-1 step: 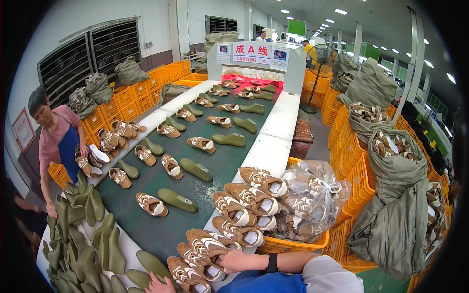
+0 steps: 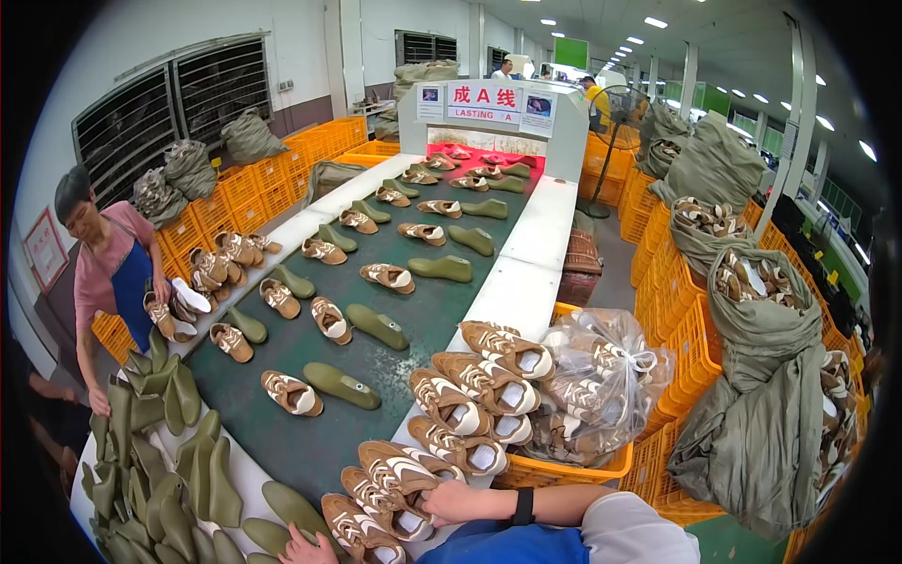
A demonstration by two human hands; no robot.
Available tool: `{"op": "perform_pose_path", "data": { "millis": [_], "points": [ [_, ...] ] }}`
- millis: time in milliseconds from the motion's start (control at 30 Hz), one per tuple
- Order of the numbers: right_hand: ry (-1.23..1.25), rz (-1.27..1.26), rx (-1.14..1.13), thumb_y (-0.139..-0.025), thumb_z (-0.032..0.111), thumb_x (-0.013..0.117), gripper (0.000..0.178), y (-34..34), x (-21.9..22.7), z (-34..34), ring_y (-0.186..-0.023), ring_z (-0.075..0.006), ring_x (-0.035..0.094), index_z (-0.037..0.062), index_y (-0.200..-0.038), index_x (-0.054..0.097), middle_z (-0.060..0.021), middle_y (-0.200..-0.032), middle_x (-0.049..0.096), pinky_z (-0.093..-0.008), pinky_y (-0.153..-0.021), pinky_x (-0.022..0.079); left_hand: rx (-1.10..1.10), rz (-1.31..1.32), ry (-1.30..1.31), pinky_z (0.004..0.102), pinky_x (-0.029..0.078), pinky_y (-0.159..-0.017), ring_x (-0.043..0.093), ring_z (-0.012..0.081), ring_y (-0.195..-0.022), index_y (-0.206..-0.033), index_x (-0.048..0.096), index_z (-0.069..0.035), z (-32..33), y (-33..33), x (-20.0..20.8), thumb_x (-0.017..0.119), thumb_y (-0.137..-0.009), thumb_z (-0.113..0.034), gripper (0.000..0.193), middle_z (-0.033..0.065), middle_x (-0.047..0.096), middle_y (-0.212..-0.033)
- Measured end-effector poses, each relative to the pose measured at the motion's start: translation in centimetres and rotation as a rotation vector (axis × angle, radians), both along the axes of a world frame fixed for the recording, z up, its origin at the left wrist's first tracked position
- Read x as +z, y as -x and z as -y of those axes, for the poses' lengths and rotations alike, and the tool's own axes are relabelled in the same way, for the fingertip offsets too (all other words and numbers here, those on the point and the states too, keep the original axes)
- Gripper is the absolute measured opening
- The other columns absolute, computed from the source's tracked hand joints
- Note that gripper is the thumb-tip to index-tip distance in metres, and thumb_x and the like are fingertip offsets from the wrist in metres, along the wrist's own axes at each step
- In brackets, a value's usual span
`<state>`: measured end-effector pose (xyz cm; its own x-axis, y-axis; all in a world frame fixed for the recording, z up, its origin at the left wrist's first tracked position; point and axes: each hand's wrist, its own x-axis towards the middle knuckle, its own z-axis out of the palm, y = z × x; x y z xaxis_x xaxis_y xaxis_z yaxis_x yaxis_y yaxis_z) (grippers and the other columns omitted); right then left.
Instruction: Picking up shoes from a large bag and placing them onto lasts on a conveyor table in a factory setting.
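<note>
At the lower edge, my left hand (image 2: 308,549) closes its fingers over the end of an olive-green shoe last (image 2: 289,506), with its lower part cut off by the frame. A pile of similar lasts (image 2: 160,479) lies to the left of it. My right hand (image 2: 453,502) grips a brown and white sneaker (image 2: 399,467) at its opening; the fingertips are hidden in the shoe. That shoe stands in a row with others, next to another brown sneaker (image 2: 357,528). More sneakers (image 2: 474,385) line the right ledge.
A green conveyor belt (image 2: 244,404) carries spaced sneakers and lasts toward a white machine (image 2: 564,132). A plastic bag of shoes (image 2: 601,376) sits in an orange crate (image 2: 564,475) at right. Across the belt, a co-worker (image 2: 117,254) handles sneakers and lasts. Stacked crates (image 2: 658,376) hold grey sacks.
</note>
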<state>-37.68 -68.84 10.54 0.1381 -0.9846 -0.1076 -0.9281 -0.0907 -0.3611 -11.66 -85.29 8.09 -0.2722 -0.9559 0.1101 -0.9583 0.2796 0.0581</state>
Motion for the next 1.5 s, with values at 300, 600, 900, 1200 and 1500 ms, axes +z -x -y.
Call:
{"op": "perform_pose_path", "data": {
  "millis": [300, 600, 900, 1200, 1500],
  "points": [
    [-0.044, -0.014, -0.012, -0.066, 0.033, 0.070, 0.035, 0.0, -0.2, 0.0, -0.072, -0.0297, 0.062, 0.0042, -0.083, 0.058, -0.0102, -0.085, 0.057, -0.0402, -0.056, 0.049, 0.003, -0.003, 0.010, 0.0529, 0.025, -0.098, 0.051, 0.0252, -0.106, -0.131, 0.038, -0.018, 0.1, 0.1, -0.1, 0.047, -0.082, -0.044, 0.056, 0.0086, 0.062, -0.104],
    [-0.025, 0.005, -0.009, -0.066, 0.032, 0.071, 0.035, 0.1, -0.2, 0.0, -0.073, -0.0298, 0.062, 0.0039, -0.083, 0.058, -0.0106, -0.084, 0.057, -0.0400, -0.058, 0.049, 0.011, 0.006, -0.014, 0.0541, 0.024, -0.098, 0.051, 0.0245, -0.107, -0.131, 0.037, -0.017, -0.1, 0.3, 0.4, 0.047, -0.083, -0.045, 0.057, 0.0075, 0.062, -0.105],
    [-0.019, 0.013, -0.020, -0.066, 0.031, 0.071, 0.036, -0.3, 0.0, -0.4, -0.073, -0.0300, 0.062, 0.0031, -0.083, 0.058, -0.0108, -0.083, 0.057, -0.0399, -0.058, 0.049, -0.003, -0.022, 0.008, 0.0518, 0.025, -0.097, 0.058, 0.0304, -0.088, -0.131, 0.038, -0.018, -0.4, 0.1, 0.6, 0.047, -0.082, -0.046, 0.057, 0.0159, 0.063, -0.087],
    [0.016, 0.017, -0.019, -0.072, 0.036, 0.064, 0.030, 0.8, 0.7, 0.1, -0.069, -0.0294, 0.061, 0.0087, -0.082, 0.060, -0.0111, -0.078, 0.061, -0.0400, -0.056, 0.049, -0.018, -0.189, 0.066, 0.0484, 0.026, -0.098, 0.060, 0.0282, -0.083, -0.123, 0.045, -0.014, 0.3, 1.4, 0.6, 0.058, -0.073, -0.034, 0.055, 0.0141, 0.064, -0.083],
    [-0.025, -0.113, 0.013, -0.072, 0.040, 0.066, 0.033, 0.4, 1.3, 0.4, -0.068, -0.0282, 0.061, 0.0094, -0.081, 0.062, -0.0071, -0.076, 0.058, -0.0382, -0.057, 0.049, -0.002, -0.203, 0.149, 0.0547, 0.024, -0.098, 0.057, 0.0249, -0.075, -0.120, 0.049, -0.012, 0.8, 0.1, -2.9, 0.057, -0.073, -0.032, 0.051, 0.0081, 0.059, -0.064]
  ]
}}
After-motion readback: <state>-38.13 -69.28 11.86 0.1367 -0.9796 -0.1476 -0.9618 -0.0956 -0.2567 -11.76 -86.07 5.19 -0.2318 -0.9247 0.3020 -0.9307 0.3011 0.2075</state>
